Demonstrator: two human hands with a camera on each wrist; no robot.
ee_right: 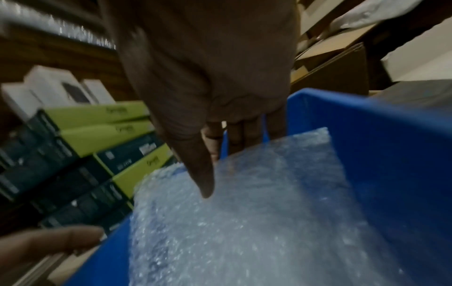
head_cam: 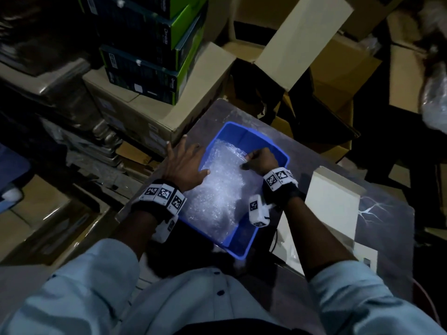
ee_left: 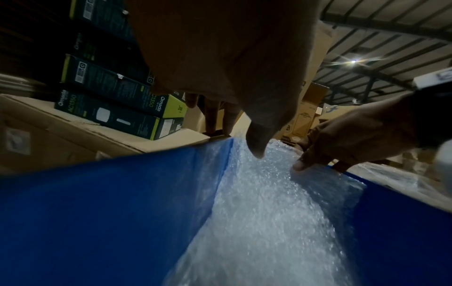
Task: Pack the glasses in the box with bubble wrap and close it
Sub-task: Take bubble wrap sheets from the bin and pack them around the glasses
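Blue box (head_cam: pixel 280 153) sits open on the table (head_cam: pixel 377 213), nearly mid-view from the head. Bubble wrap (head_cam: pixel 217 189) lines it, running from the 1 o'clock corner down toward the 6 o'clock end. Left hand (head_cam: pixel 185 163) lies flat, fingers spread, over the box's 9 o'clock rim, thumb pressing the wrap's edge. Right hand (head_cam: pixel 261 160) is curled at 1 o'clock, thumb and fingers pinching the wrap's far edge just inside the wall. The white carton (head_cam: pixel 331 201) stands close at 3 o'clock, tight room on that side. Green boxes (head_cam: pixel 154 59) are stacked at 11 o'clock, well apart. Bare table shows beyond the far rim. No glasses can be made out.
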